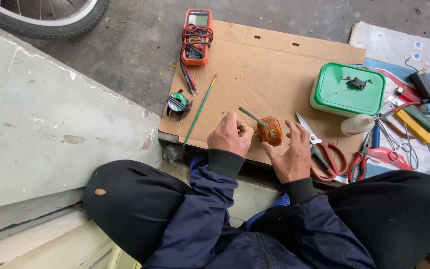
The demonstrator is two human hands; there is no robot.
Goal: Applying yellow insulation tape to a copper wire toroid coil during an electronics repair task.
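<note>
A person sits cross-legged at a sheet of cardboard (pixel 274 65) laid on the concrete floor. On it, between the two hands, lies a small copper-wire coil (pixel 269 130) with a thin metal shaft sticking out toward the upper left. The left hand (pixel 231 135) rests just left of the coil, its fingers curled together and pinching a fine copper wire (pixel 258 133) that runs to the coil. The right hand (pixel 290 155) sits just right of the coil, fingers loosely spread, the thumb touching or nearly touching the coil's side. Red-handled scissors (pixel 324 152) lie beside the right hand. Farther off are a green-lidded plastic box (pixel 347 89), an orange multimeter (pixel 196 37) with its leads wrapped round it, a thin paintbrush (pixel 200 109) and a small solder spool (pixel 178 103).
</note>
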